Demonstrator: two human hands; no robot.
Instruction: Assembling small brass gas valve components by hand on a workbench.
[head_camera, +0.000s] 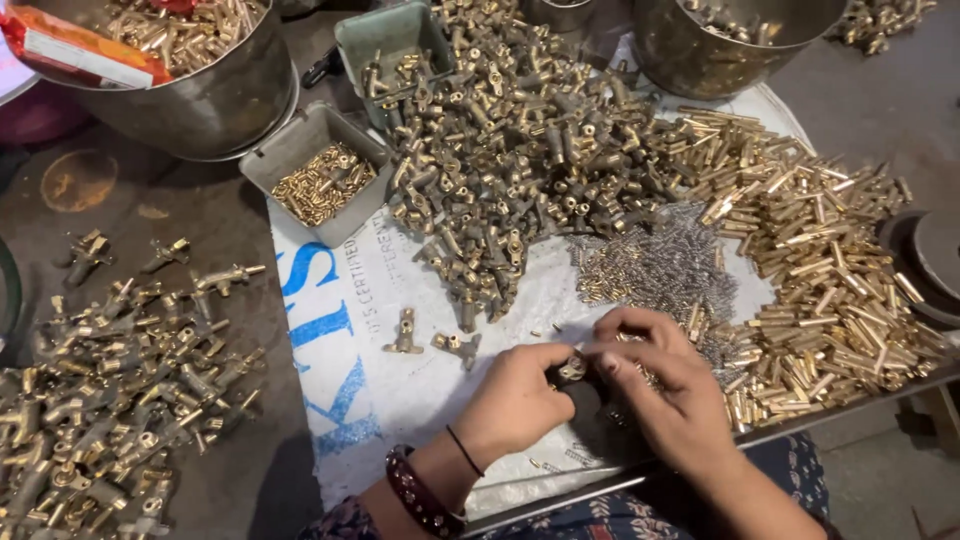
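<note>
Nearest to us, our left hand (515, 400) and right hand (665, 385) meet low on the white sheet (420, 390), just above the metal tray edge (560, 495). The left hand closes its fingers around a small brass fitting (572, 370) seated on something dark, and the right hand's fingertips pinch at the same fitting from the other side; what the right fingers hold besides, if anything, we cannot tell, since the hands cover it. A dark bead bracelet (420, 495) and a thin band sit on the left wrist. Just beyond the hands, two loose brass bodies (430, 338) lie apart on the sheet. To the right spreads a heap of brass tubes (820, 270), with a patch of small silvery pins (660, 265) between it and the hands. To the left, on the dark floor, lies a pile of assembled brass valves (110, 400). Farther off, a big mound of brass bodies (510, 150) fills the middle, with a grey box of small brass bits (322, 182) beside it. At the far edge stand two steel pots (200, 105), (720, 60) holding more brass parts.
</note>
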